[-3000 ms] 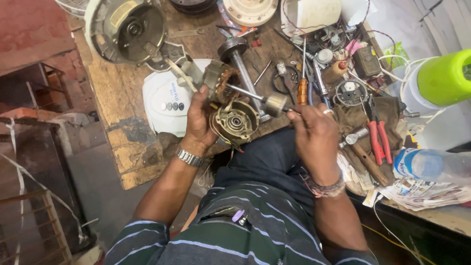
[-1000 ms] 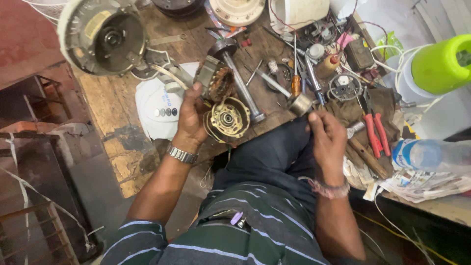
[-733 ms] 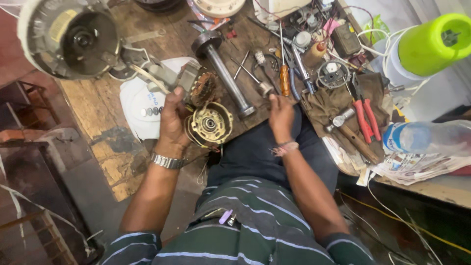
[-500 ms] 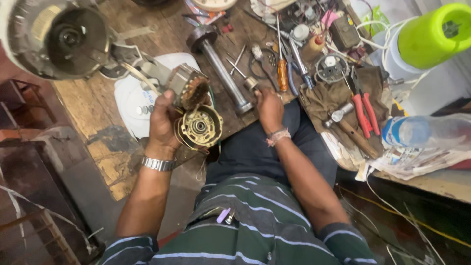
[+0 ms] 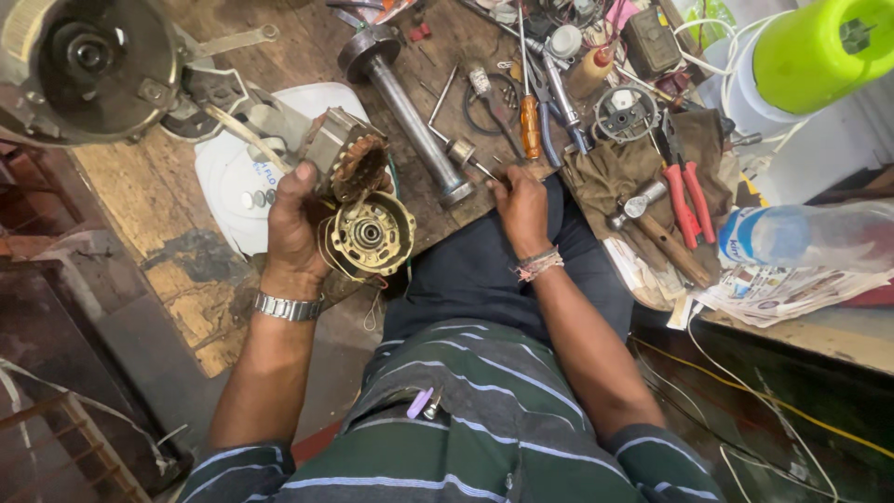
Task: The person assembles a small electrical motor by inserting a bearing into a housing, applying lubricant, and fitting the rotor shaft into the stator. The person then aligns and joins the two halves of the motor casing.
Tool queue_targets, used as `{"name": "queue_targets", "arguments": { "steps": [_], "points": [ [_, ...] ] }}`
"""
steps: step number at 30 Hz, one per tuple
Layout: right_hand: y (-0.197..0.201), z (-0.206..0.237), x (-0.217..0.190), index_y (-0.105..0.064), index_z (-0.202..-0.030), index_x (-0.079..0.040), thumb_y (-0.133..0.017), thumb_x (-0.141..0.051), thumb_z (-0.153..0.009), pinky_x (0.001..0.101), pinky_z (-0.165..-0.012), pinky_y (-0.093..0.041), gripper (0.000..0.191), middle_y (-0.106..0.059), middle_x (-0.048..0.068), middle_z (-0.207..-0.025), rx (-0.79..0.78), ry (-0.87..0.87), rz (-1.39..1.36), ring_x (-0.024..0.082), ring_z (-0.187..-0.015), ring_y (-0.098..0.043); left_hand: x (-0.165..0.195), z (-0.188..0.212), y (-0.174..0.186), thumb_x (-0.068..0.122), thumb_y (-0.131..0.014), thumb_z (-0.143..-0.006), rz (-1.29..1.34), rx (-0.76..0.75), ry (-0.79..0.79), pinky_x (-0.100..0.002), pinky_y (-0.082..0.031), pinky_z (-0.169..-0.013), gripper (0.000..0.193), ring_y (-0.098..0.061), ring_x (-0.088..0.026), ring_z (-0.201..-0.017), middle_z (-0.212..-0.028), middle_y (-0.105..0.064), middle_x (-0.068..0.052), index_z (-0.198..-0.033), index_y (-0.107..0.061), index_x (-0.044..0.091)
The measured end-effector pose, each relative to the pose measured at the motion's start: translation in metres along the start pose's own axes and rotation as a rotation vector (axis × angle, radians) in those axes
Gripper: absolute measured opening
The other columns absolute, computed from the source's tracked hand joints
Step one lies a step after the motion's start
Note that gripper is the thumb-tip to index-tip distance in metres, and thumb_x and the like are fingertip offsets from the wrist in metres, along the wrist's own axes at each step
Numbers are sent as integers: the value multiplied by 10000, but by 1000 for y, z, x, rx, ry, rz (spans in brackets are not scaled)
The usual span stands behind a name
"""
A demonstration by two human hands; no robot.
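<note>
Reaching forward since a moment ago, the right hand (image 5: pixel 521 207) has left the lap and now rests at the near edge of the worn wooden workbench (image 5: pixel 140 200), fingers curled down among the loose tools; whether they have closed on anything I cannot tell, though a thin steel rod with a small socket end (image 5: pixel 463 154) lies just at the fingertips. That change reads as a switch from handling the motor with both hands to fetching a tool.

From the head camera, the left hand (image 5: pixel 296 228), wearing a metal wristwatch (image 5: pixel 289 306), grips the brass-coloured round electric motor with exposed copper windings (image 5: pixel 358 219), held above the bench edge and the lap, much as before. Behind it lies a white round plastic housing (image 5: pixel 237 177). Beyond the right hand lie a thick grey steel shaft with a flanged end (image 5: pixel 405 102), an orange-handled screwdriver (image 5: pixel 529 126), red-handled pliers (image 5: pixel 687 200) on a brown cloth, and a wooden-handled hammer (image 5: pixel 652 228). A clear plastic water bottle (image 5: pixel 810 237) lies on newspaper to the right.
</note>
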State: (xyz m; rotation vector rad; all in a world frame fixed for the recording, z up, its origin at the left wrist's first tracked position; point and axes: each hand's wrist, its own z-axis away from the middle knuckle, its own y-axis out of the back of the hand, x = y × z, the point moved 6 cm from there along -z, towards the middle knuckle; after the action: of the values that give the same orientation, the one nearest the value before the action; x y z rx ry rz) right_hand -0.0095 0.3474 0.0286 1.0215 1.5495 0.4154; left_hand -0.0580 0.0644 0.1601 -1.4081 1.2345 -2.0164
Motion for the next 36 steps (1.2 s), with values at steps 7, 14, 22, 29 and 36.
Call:
{"name": "queue_targets", "arguments": {
  "steps": [7, 14, 22, 29, 36],
  "points": [
    [-7, -19, -1, -768, -1010, -24, -788, -130, -869, 437, -653, -523, 177, -698, 181, -799, -83, -100, -104, 348, -707, -692, -2, 3, 12, 332, -781, -932, -18, 67, 40, -473, -589, -1030, 822, -678, -347, -1176, -1348, -629, -217, -1574, -407, -21],
    [-7, -30, -16, -696, -887, -1, -801, -139, -837, 441, -659, -537, 181, -719, 155, -767, -41, -84, -66, 328, -717, -713, 3, -2, 0, 317, -786, -893, -63, -1, 33, -432, -583, -1008, 881, -673, -305, -1158, -1340, -638, -198, -1609, -361, 27],
    [-12, -20, -16, -701, -929, -22, -802, -145, -864, 430, -657, -536, 172, -712, 167, -790, 7, -82, -121, 324, -716, -707, 5, 2, 4, 326, -784, -897, -68, 71, 31, -427, -585, -995, 849, -683, -303, -1139, -1309, -653, -189, -1580, -400, -2],
    [-23, -37, -29, -695, -919, -13, -860, -207, -821, 453, -654, -523, 273, -705, 196, -802, -22, 4, -20, 363, -738, -694, 2, -1, 12, 340, -796, -891, -75, 81, 43, -424, -598, -981, 813, -698, -298, -1127, -1287, -663, -195, -1523, -454, -41],
    [-26, -49, -29, -648, -954, 0, -869, -217, -815, 432, -701, -545, 339, -727, 163, -851, -103, -75, -136, 325, -787, -725, 6, 1, 7, 335, -774, -908, -77, 44, 47, -421, -594, -965, 837, -700, -304, -1096, -1278, -662, -206, -1581, -395, 13]
  ]
}}
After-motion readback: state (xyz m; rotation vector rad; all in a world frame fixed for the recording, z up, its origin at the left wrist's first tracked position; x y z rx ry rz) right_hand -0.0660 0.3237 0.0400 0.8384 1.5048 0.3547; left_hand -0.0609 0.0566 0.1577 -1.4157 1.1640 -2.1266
